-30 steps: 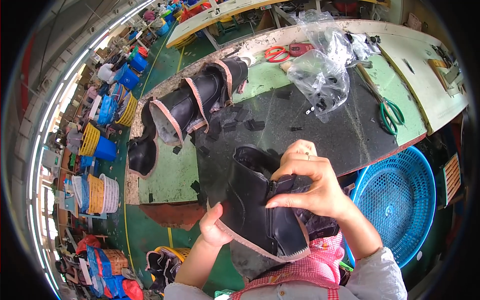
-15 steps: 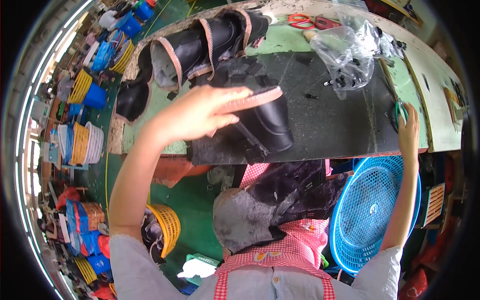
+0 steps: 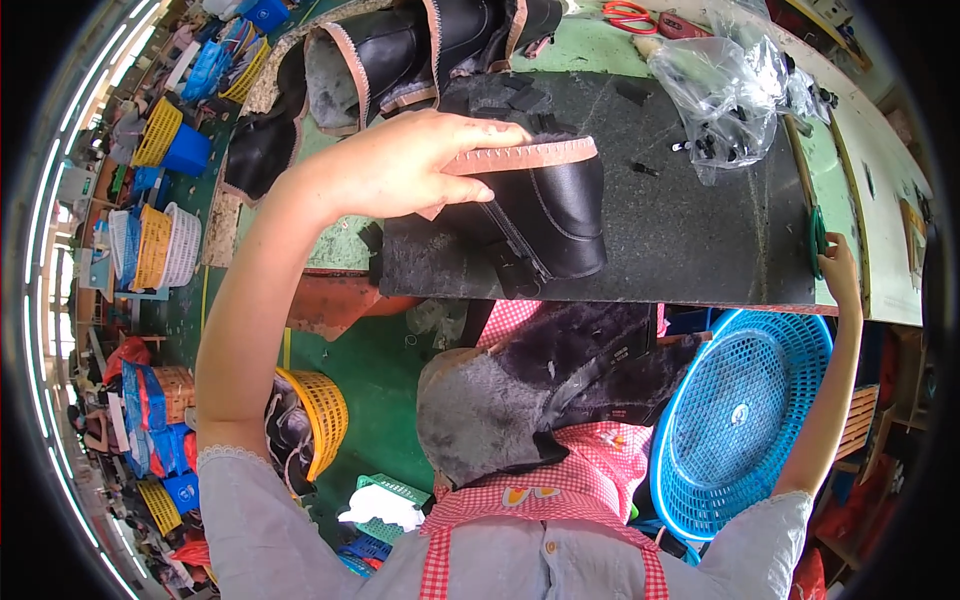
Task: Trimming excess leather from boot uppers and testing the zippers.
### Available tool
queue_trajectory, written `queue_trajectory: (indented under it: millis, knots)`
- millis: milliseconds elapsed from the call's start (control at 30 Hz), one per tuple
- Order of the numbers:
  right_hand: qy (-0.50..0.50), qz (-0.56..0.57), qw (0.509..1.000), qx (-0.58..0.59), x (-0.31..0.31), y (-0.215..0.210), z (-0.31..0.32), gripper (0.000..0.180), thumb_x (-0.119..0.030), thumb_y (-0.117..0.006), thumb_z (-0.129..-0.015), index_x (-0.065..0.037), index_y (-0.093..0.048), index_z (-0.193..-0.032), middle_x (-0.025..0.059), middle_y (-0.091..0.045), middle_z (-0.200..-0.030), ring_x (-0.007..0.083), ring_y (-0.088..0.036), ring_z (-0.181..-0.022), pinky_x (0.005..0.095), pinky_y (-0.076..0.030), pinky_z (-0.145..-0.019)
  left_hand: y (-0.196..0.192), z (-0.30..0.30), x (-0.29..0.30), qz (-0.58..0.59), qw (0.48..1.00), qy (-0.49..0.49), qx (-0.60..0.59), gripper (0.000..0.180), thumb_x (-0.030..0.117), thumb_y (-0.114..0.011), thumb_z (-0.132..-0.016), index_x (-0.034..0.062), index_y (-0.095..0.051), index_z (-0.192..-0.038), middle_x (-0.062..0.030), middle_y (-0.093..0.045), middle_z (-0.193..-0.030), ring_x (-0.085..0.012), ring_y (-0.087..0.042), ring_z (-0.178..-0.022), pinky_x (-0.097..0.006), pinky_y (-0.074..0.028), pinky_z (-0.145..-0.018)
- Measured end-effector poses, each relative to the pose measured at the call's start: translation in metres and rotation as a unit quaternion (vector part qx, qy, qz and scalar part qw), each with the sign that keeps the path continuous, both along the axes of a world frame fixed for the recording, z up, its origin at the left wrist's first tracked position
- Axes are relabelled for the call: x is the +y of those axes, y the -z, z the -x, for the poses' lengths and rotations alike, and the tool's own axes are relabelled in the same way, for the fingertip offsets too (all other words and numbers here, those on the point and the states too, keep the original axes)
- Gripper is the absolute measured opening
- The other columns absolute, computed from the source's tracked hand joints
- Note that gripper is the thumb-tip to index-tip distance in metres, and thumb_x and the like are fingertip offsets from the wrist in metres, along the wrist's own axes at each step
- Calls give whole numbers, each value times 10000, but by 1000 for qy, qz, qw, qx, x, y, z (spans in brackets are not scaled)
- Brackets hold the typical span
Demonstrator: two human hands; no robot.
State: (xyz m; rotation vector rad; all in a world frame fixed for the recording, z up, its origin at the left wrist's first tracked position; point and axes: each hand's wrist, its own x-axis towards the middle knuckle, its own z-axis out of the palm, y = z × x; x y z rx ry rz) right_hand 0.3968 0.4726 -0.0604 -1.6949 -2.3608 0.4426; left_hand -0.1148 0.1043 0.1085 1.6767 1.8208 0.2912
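Note:
My left hand [image 3: 420, 160] is closed on a black boot upper [image 3: 570, 215], thumb and fingers pinching its tan, stitched lower edge. The upper hangs over the front of the black mat [image 3: 690, 240], its zip side toward me. At the far right, my right hand [image 3: 841, 268] has its fingers curled on the green handle of a pair of scissors [image 3: 818, 240]. Those scissors lie along the mat's right edge, and their blades are hard to make out. Dark fur-lined boot pieces [image 3: 490, 410] rest on my lap over a red checked apron [image 3: 590, 455].
More black boot uppers [image 3: 390, 60] stand in a row at the back left. A clear plastic bag [image 3: 720, 90] with small black parts sits at the back right, near red-handled scissors [image 3: 630, 14]. A blue basket [image 3: 745, 420] is beside my lap; a yellow basket [image 3: 325, 425] stands at left.
The view has shifted, so the bench sits higher and farther right. My left hand still grips the boot upper, its edge now more level. My right hand stays at the green-handled scissors.

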Motion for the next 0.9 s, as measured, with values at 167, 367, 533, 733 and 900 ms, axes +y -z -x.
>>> queue_trajectory:
  millis: [167, 367, 533, 733, 900]
  knots:
    - [53, -76, 988, -125, -39, -28, 23, 336, -257, -686, -823, 28, -638, -993, 190, -654, -799, 305, -656, -773, 420, -471, -689, -28, 3, 4, 37, 997, 53, 35, 512, 102, -680, -877, 27, -523, -1358, -135, -656, -1176, -170, -643, -582, -294, -525, -547]
    - [-199, 119, 889, 395, -169, -71, 181, 417, -91, -686, -900, 20, -483, -1248, 143, -644, -1237, 220, -668, -1020, 310, -548, -891, -44, -32, 29, 80, 977, 108, 163, 474, -3, -659, -813, 30, -588, -1280, -127, -673, -1143, -223, -695, -653, -335, -563, -575]
    - [-290, 50, 860, 418, -229, -84, 301, 468, -185, -875, -717, -25, -550, -1013, 49, -612, -839, 109, -499, -761, 284, -474, -708, -26, -28, 52, -133, 940, 158, 273, 444, 114, -760, -732, 67, -648, -1159, -123, -708, -989, -297, -694, -829, -409, -558, -711]
    - [-275, 97, 857, 424, -217, -59, 330, 515, -231, -892, -697, -17, -512, -970, 61, -552, -758, 130, -484, -703, 308, -471, -666, 6, 8, 26, -202, 893, 116, 385, 957, 429, -836, -649, 196, -396, -1466, -136, -600, -1182, -307, -539, -1160, -453, -348, -1088]
    - [-281, 87, 874, 388, -224, -62, 337, 506, -227, -881, -714, -21, -510, -989, 64, -554, -786, 128, -494, -720, 312, -476, -687, 20, 18, 15, -209, 910, 105, 343, 1072, 415, -855, -640, 212, -285, -1524, -155, -533, -1300, -325, -475, -1252, -465, -295, -1144]
